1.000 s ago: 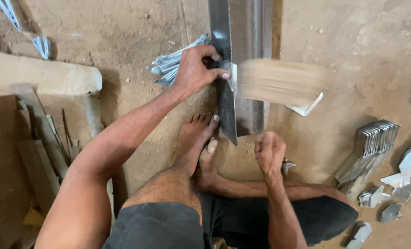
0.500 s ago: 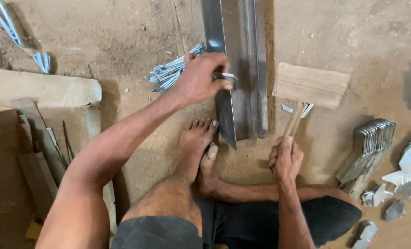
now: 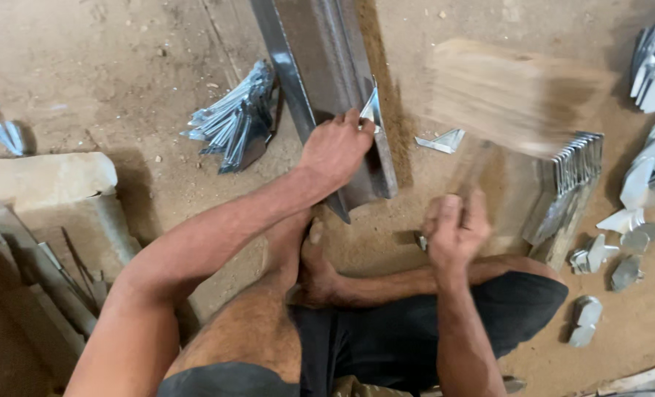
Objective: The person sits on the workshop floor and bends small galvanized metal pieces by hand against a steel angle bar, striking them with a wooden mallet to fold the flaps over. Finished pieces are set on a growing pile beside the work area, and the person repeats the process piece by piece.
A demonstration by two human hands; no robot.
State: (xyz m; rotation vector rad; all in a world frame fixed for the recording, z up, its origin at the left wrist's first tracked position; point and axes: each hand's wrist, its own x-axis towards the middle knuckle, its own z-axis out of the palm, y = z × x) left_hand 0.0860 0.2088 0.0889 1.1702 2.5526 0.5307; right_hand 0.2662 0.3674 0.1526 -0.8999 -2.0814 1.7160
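I sit on a dirt floor. My left hand [image 3: 335,151] pinches a small bent metal piece [image 3: 371,109] against the edge of a long grey steel angle bar [image 3: 320,66] that runs away from me. My right hand [image 3: 456,228] grips the handle of a wooden mallet [image 3: 515,92], whose broad block head is blurred in the air to the right of the bar. My bare feet [image 3: 312,257] rest just below the bar's near end.
A fan of shiny metal pieces [image 3: 232,121] lies left of the bar. One loose piece [image 3: 437,141] lies right of it. A stack of bent metal plates [image 3: 573,173] and scattered small pieces [image 3: 621,250] sit at right. A stone block [image 3: 44,180] is at left.
The mallet head has risen off the floor and blurs in the air. My right hand has shifted slightly with it. My left hand stays on the piece at the bar.
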